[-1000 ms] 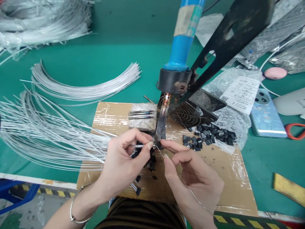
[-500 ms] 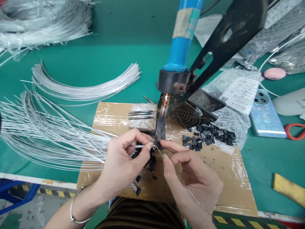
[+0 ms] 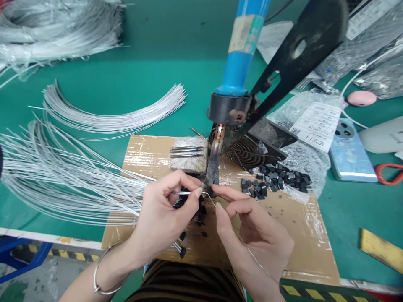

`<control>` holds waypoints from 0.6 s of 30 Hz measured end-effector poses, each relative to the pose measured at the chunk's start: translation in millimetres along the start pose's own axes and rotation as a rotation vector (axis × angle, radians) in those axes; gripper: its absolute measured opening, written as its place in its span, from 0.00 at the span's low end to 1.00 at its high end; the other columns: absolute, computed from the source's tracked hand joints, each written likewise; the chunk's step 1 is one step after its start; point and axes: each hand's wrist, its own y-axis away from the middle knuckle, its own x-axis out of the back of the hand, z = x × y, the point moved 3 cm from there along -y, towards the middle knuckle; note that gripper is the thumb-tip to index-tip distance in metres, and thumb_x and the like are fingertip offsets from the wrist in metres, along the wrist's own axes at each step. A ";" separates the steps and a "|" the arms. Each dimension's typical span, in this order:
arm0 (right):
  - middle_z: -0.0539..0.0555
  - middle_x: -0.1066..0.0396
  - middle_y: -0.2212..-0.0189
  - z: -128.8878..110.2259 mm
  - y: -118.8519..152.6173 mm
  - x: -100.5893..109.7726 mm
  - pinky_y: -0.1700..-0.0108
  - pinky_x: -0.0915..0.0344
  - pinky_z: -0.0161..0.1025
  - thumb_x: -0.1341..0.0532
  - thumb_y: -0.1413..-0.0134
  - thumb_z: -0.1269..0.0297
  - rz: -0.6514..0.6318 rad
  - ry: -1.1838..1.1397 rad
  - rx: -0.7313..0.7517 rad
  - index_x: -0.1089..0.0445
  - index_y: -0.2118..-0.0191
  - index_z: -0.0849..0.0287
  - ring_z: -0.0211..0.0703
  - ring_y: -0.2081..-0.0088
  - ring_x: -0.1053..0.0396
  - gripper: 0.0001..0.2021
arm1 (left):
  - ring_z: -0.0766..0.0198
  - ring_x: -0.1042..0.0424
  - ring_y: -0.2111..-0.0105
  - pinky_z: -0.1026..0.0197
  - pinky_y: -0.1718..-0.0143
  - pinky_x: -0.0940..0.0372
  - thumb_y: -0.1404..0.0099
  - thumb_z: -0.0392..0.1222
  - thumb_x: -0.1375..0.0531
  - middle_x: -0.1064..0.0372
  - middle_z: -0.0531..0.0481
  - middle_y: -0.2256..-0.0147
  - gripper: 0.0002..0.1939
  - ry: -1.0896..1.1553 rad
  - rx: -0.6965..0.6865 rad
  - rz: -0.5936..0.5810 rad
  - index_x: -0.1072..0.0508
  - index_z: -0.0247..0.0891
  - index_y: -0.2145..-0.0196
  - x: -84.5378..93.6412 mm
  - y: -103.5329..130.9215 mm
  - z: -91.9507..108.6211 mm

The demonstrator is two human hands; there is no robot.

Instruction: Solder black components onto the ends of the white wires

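Note:
My left hand (image 3: 170, 214) pinches a white wire (image 3: 184, 193) just left of the iron's tip. Between thumb and finger of my right hand (image 3: 255, 235) is a thin solder wire (image 3: 211, 199), which reaches up to the same spot and trails across the palm. A blue-handled soldering iron (image 3: 237, 63) points down in a black stand (image 3: 283, 71), its tip (image 3: 214, 163) meeting the work at my fingertips. What sits at the wire's end is too small to tell. Small black connectors (image 3: 200, 214) lie beneath, partly hidden by my left hand.
Loose white wires (image 3: 94, 184) and a curved bundle (image 3: 116, 117) lie left. A block with metal strips (image 3: 189, 155) stands on the cardboard (image 3: 296, 235). Black pieces (image 3: 277, 180), a bagged label (image 3: 316, 123), a phone (image 3: 351, 151) and a yellow bar (image 3: 380, 249) are right.

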 end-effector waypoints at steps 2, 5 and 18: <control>0.56 0.16 0.52 0.1 0.3 0.0 0.47 0.22 0.43 0.34 0.36 0.73 0.006 -0.004 0.001 0.29 0.68 0.54 0.49 0.50 0.17 0.09 | 0.65 0.25 0.71 0.65 0.69 0.33 0.38 0.34 0.34 0.19 0.50 0.70 0.06 0.000 0.006 -0.001 0.24 0.39 0.73 0.4 0.7 -0.5; 0.55 0.16 0.51 0.0 1.1 -0.2 0.45 0.24 0.42 0.34 0.35 0.72 0.002 -0.007 -0.031 0.29 0.68 0.54 0.47 0.49 0.17 0.10 | 0.65 0.25 0.70 0.66 0.68 0.33 0.39 0.33 0.34 0.19 0.51 0.70 0.06 0.005 0.004 0.000 0.24 0.39 0.73 -0.1 0.2 -1.5; 0.54 0.16 0.52 -0.4 1.2 -1.0 0.46 0.24 0.40 0.34 0.35 0.73 -0.003 -0.009 -0.035 0.29 0.68 0.54 0.45 0.50 0.18 0.10 | 0.66 0.25 0.70 0.67 0.68 0.33 0.39 0.32 0.34 0.19 0.51 0.70 0.06 0.015 -0.001 0.004 0.24 0.38 0.73 -1.0 -0.1 -2.8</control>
